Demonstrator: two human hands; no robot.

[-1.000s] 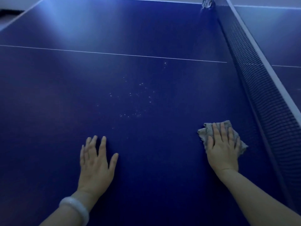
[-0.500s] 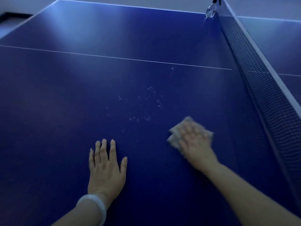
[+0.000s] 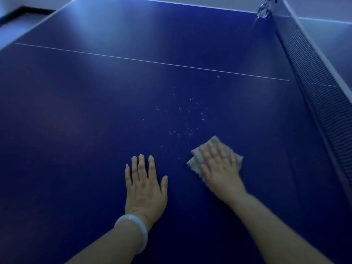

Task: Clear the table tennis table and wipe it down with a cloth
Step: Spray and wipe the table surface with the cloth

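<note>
Cloth (image 3: 194,161) lies flat on the blue table (image 3: 76,111) under the pressing, straight-fingered right hand (image 3: 221,166), just below the white specks (image 3: 182,119), which this hand is nearer to than the flat, empty left hand (image 3: 145,184).

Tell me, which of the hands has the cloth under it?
The right hand presses the cloth; the left hand, the one with the bracelet, lies on bare table.

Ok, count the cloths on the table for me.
1. The cloth lies flat on the blue table, pressed under the right hand, just below the white specks. The left hand holds none; no other shows.
</note>
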